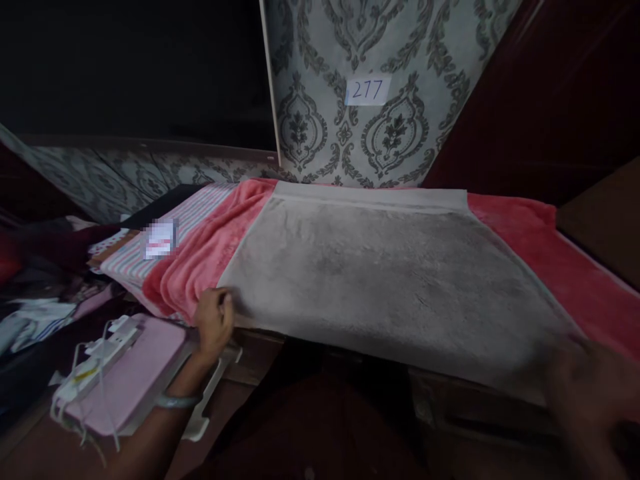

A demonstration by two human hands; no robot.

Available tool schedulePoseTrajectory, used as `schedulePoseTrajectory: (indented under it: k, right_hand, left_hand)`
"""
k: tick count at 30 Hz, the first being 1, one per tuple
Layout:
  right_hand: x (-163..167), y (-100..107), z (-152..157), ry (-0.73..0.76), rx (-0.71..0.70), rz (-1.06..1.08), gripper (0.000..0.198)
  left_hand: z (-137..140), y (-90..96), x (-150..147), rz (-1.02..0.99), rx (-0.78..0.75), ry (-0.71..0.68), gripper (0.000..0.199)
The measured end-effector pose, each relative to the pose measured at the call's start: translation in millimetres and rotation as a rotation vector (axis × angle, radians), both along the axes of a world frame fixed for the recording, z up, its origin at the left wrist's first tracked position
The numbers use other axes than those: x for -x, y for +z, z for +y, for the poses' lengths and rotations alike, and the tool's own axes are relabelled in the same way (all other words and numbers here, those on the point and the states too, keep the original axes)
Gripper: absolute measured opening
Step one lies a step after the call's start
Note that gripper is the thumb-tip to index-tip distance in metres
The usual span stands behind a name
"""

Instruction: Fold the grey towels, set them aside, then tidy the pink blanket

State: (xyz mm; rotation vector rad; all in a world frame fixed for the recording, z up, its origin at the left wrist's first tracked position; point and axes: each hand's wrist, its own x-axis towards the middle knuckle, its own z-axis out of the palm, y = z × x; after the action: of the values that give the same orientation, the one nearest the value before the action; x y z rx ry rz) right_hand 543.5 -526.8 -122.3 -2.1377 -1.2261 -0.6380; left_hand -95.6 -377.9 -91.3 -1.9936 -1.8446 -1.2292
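A grey plush cloth (pixel 360 280) with a pale strip along its far edge lies spread over the table. Beneath it, a pink-red plush blanket (pixel 215 247) shows on the left and right. My left hand (pixel 215 320) is at the cloth's near left corner, its fingers curled and closed on the edge. At the near right corner is my right hand (pixel 590 380), dark and smeared by motion. Its fingers cannot be made out, nor whether they grip the cloth.
A striped cloth (pixel 200 207) lies left of the blanket. A power strip (pixel 110 340) with white cables rests on a pink stool (pixel 145 373) at lower left. Clothes (pixel 40 313) are heaped at far left. Behind are a large dark screen (pixel 135 73) and a patterned wall.
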Motion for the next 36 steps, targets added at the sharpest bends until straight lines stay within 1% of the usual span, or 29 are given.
schedulePoseTrajectory:
  k: [2,3,4,5,6,8,9,11,14,18,20,22,23,25,28,29,30,31,33,36]
  right_hand:
    - [32,15,31,0.156,0.092,0.046,0.076]
    - [47,19,46,0.200,0.121,0.050,0.077]
    - [58,21,59,0.233,0.190,0.048,0.077]
    - [67,21,70,0.247,0.262,0.043,0.076]
    - [73,18,77,0.252,0.337,0.038,0.075]
    - [75,10,86,0.250,0.459,0.032,0.073]
    - [73,5,87,0.247,0.493,0.030,0.073]
    - [68,-4,87,0.242,0.518,0.027,0.076]
    - [62,-10,85,0.242,0.507,0.012,0.079]
    - [63,-11,85,0.240,0.491,0.003,0.078]
    - [63,-13,86,0.243,0.488,0.001,0.077]
    - [63,-15,87,0.246,0.478,-0.004,0.077]
    - [63,-16,87,0.244,0.470,-0.005,0.078]
    - [62,-18,88,0.238,0.458,0.000,0.079]
    - [60,-18,90,0.241,0.463,0.014,0.079]
    - [60,-18,90,0.244,0.466,0.019,0.079]
    - [60,-17,90,0.249,0.469,0.023,0.078]
    - [60,-17,90,0.251,0.469,0.027,0.078]
    - [61,-18,90,0.249,0.461,0.031,0.077]
    - [59,-21,90,0.242,0.440,0.035,0.076]
  left_hand:
    - [21,16.0,-29,0.072,0.040,-0.162,0.038]
    - [32,22.2,-44,0.112,0.064,-0.238,0.041]
    - [43,27.1,-57,0.173,0.116,-0.319,0.047]
    - [52,30.7,-69,0.258,0.215,-0.371,0.055]
    - [60,33.0,-78,0.336,0.320,-0.392,0.061]
    - [68,34.7,-87,0.461,0.521,-0.374,0.068]
    - [71,34.6,-88,0.493,0.585,-0.353,0.069]
    - [73,33.9,-86,0.521,0.648,-0.322,0.070]
    - [81,35.9,-76,0.520,0.666,-0.244,0.071]
    - [104,42.6,-50,0.495,0.689,-0.054,0.073]
    - [117,44.8,-38,0.468,0.671,0.042,0.073]
    - [130,46.5,-33,0.452,0.619,0.092,0.073]
    - [137,47.5,-36,0.454,0.587,0.087,0.072]
    - [150,50.0,-49,0.471,0.548,-0.014,0.069]
    - [177,54.7,-77,0.493,0.596,-0.252,0.066]
    - [187,56.1,-85,0.493,0.624,-0.298,0.066]
    - [197,57.4,-90,0.490,0.649,-0.312,0.065]
    - [208,58.3,-93,0.482,0.665,-0.302,0.065]
    - [228,59.6,-89,0.456,0.680,-0.237,0.067]
    - [251,60.5,-72,0.412,0.686,-0.095,0.070]
